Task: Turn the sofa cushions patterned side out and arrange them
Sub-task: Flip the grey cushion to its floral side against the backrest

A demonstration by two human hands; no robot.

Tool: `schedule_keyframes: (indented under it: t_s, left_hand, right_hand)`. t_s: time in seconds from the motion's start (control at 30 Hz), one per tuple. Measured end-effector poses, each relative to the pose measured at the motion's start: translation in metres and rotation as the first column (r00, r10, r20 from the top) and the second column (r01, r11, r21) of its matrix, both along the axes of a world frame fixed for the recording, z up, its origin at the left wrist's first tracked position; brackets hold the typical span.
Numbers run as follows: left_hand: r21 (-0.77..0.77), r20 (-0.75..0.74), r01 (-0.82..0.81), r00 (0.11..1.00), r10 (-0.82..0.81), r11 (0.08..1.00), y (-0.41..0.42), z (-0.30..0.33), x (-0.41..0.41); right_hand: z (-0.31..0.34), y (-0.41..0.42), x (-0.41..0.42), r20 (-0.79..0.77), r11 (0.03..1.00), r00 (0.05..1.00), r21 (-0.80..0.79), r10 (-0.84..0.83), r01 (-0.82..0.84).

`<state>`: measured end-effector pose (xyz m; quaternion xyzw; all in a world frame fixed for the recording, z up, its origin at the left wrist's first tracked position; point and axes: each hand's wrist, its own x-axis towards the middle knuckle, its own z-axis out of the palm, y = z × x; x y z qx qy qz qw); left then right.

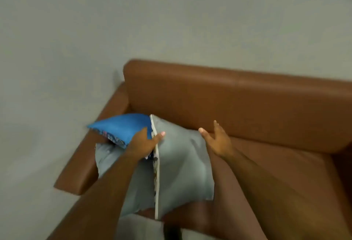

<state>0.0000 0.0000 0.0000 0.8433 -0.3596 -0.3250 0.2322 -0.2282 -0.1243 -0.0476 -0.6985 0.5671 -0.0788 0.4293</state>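
Observation:
A grey cushion (182, 163) stands on edge on the brown sofa seat (266, 163), plain side toward me, with a patterned edge showing along its left seam. A second grey cushion (110, 156) lies behind it to the left. A blue cushion (123, 125) with a patterned underside rests on top, near the sofa's left armrest (85, 163). My left hand (144, 142) grips between the blue cushion and the top seam of the upright grey one. My right hand (217, 138) hovers open beside the grey cushion's upper right corner, fingers spread, touching nothing that I can see.
The sofa backrest (238, 102) runs behind the cushions, against a pale grey wall (152, 20). A pale floor (28, 163) lies left of the armrest. The seat to the right of the cushions is bare leather. The picture is somewhat blurred.

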Motion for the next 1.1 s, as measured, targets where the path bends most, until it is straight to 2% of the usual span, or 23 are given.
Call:
schedule_keyframes:
  t_s: [0.03, 0.1, 0.2, 0.3, 0.43, 0.53, 0.67, 0.83, 0.9, 0.97, 1.03, 1.1]
  left_hand:
    - [0.062, -0.063, 0.015, 0.998, -0.011, 0.998, 0.005, -0.025, -0.006]
    - [0.128, -0.089, 0.017, 0.996, -0.005, 0.992, 0.014, -0.083, -0.013]
    - [0.171, -0.127, -0.079, 0.987, 0.101, 0.982, 0.036, -0.153, -0.027]
    - [0.166, -0.225, -0.203, 0.945, 0.238, 0.965, 0.039, -0.179, -0.036]
    - [0.173, -0.227, -0.213, 0.941, 0.249, 0.962, 0.041, -0.209, -0.027]
    - [0.138, -0.239, -0.202, 0.943, 0.231, 0.97, 0.043, -0.22, -0.02]
    - [0.096, -0.305, -0.223, 0.921, 0.242, 0.97, 0.033, -0.211, -0.028]
    - [0.16, -0.532, -0.22, 0.802, 0.272, 0.962, -0.009, -0.185, -0.046]
    - [0.198, -0.561, -0.134, 0.797, 0.224, 0.971, -0.042, -0.174, -0.061]
    - [0.235, -0.538, 0.0, 0.833, 0.13, 0.972, -0.077, -0.166, -0.08]
    - [0.232, -0.493, 0.129, 0.87, 0.002, 0.964, -0.111, -0.155, -0.111]
    - [0.179, -0.494, 0.276, 0.855, -0.156, 0.944, -0.139, -0.14, -0.153]
  right_hand:
    - [-0.019, 0.009, 0.003, -0.002, 0.997, 1.0, 0.077, -0.008, 0.008]
    - [-0.063, 0.02, 0.005, -0.01, 0.981, 0.999, 0.187, -0.053, 0.054]
    - [-0.126, 0.035, 0.008, -0.024, 0.934, 0.987, 0.319, -0.16, 0.159]
    - [-0.177, 0.037, 0.013, -0.035, 0.858, 0.952, 0.425, -0.304, 0.289]
    - [-0.236, 0.03, 0.006, -0.051, 0.72, 0.861, 0.524, -0.506, 0.455]
    - [-0.265, 0.02, -0.004, -0.109, 0.65, 0.827, 0.566, -0.551, 0.507]
    - [-0.233, 0.013, -0.005, -0.115, 0.618, 0.808, 0.585, -0.578, 0.525]
    - [-0.164, -0.006, -0.068, -0.183, 0.625, 0.753, 0.453, -0.632, 0.636]
    - [-0.124, -0.019, -0.105, -0.195, 0.622, 0.721, 0.388, -0.665, 0.68]
    - [-0.088, -0.033, -0.142, -0.181, 0.602, 0.678, 0.34, -0.712, 0.722]
    - [-0.057, -0.043, -0.185, -0.163, 0.551, 0.616, 0.315, -0.77, 0.772]
    - [-0.028, -0.05, -0.223, -0.134, 0.479, 0.542, 0.328, -0.829, 0.814]
